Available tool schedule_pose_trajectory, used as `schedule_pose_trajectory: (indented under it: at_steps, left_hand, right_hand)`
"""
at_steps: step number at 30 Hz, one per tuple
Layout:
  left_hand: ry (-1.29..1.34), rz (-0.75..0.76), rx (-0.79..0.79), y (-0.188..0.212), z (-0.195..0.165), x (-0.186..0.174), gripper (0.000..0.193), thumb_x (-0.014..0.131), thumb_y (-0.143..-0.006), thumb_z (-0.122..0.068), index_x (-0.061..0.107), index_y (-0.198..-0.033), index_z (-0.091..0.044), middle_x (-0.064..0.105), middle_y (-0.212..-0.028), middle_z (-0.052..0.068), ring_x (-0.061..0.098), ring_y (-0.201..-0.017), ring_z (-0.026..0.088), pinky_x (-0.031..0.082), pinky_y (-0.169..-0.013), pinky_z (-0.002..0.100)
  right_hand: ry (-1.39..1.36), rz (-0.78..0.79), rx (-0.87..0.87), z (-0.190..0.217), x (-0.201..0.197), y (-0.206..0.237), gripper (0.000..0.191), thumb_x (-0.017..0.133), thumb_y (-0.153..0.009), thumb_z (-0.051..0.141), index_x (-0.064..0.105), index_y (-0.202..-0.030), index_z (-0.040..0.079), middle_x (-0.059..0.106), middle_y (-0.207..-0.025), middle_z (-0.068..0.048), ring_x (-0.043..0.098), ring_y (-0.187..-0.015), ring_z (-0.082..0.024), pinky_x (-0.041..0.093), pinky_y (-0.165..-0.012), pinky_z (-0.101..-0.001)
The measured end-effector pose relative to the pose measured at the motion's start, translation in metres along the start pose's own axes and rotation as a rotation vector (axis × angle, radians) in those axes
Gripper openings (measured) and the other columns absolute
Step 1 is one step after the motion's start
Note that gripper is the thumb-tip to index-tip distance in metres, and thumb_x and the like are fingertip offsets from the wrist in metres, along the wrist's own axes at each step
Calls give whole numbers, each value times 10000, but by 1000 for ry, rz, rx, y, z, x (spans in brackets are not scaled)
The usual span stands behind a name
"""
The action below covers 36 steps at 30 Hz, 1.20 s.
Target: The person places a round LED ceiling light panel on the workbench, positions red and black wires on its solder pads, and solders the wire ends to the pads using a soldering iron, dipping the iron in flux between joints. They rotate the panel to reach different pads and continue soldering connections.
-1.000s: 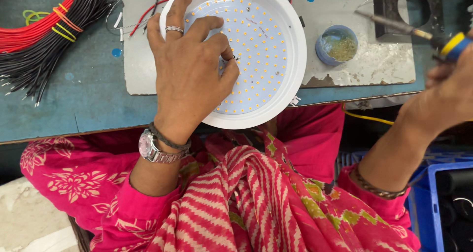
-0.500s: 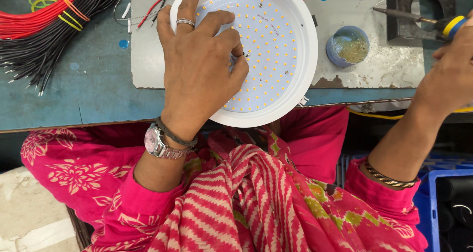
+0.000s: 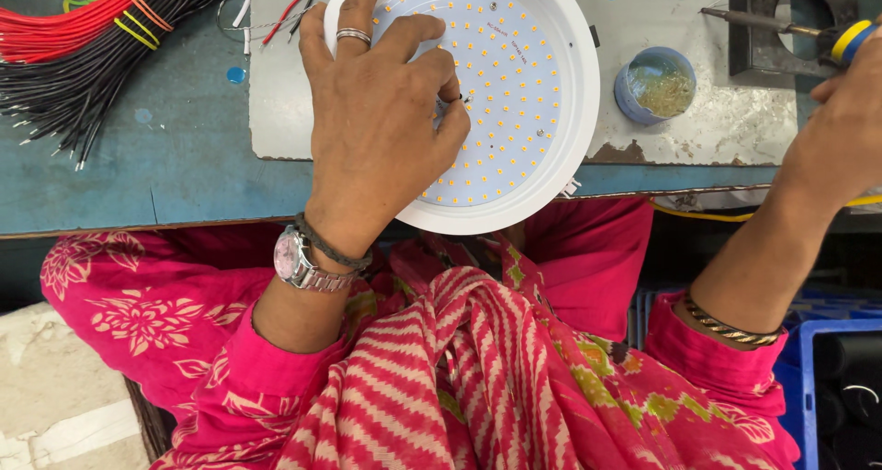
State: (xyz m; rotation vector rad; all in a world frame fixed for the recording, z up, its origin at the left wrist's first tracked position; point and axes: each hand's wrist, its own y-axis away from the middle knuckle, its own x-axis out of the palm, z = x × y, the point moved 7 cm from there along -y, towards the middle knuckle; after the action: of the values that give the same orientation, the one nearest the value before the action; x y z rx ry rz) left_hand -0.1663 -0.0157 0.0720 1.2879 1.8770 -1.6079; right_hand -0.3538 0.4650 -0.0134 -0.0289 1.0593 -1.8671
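A round white lamp housing [image 3: 571, 148] lies face up at the bench's near edge, its disc dotted with small yellow LED chips [image 3: 514, 75]. My left hand [image 3: 377, 130] rests flat on the disc's left half, fingers spread, thumb and forefinger pinching something small near the centre. My right hand [image 3: 841, 125] is at the far right, closed around a soldering iron [image 3: 781, 24] with a yellow and blue handle; its metal tip points left, away from the lamp.
A small blue pot [image 3: 654, 84] of brownish paste stands right of the lamp on a grey metal plate [image 3: 735, 121]. Bundles of red and black wires [image 3: 87, 38] lie at the back left. A blue crate [image 3: 831, 387] sits low on the right.
The view has shifted, so the lamp and my left hand sit further right in the picture. My right hand with the soldering iron has stayed near the right edge.
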Motion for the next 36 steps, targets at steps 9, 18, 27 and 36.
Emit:
schedule_pose_trajectory:
  at_steps: [9, 18, 27, 36]
  left_hand:
    - [-5, -9, -1, -1, 0, 0, 62, 733, -846, -152, 740, -811, -101, 675, -1335, 56, 366, -1478, 392, 203, -1182, 614]
    - [-1, -9, -6, 0, 0, 0, 61, 733, -840, -173, 743, -826, -114, 677, -1314, 68, 389, -1439, 387, 199, -1162, 650]
    - [11, -17, -36, 2, 5, -1, 76, 751, -832, -192, 747, -864, -123, 686, -1261, 75, 456, -1359, 374, 195, -1155, 637]
    - [16, -25, -45, 1, 6, -2, 83, 769, -829, -194, 757, -863, -119, 690, -1248, 75, 478, -1338, 371, 182, -1157, 642]
  right_hand:
    - [-13, -7, 282, -32, -13, 9, 310, 510, -1179, 255, 695, -987, 97, 547, -784, 42, 476, -685, -49, 361, -653, -227]
    - [-576, -9, 131, -5, -41, 53, 365, 501, -1204, 136, 551, -870, -1, 481, -765, -91, 357, -619, -139, 248, -607, -247]
    - [-721, 75, 203, 181, 15, 93, 254, 601, -1167, 168, 643, -1161, -83, 604, -863, -102, 474, -548, -110, 320, -481, -207]
    - [-701, 217, 70, 259, 48, 94, 249, 691, -1165, 165, 574, -1141, -53, 665, -954, -147, 544, -542, -125, 414, -457, -212]
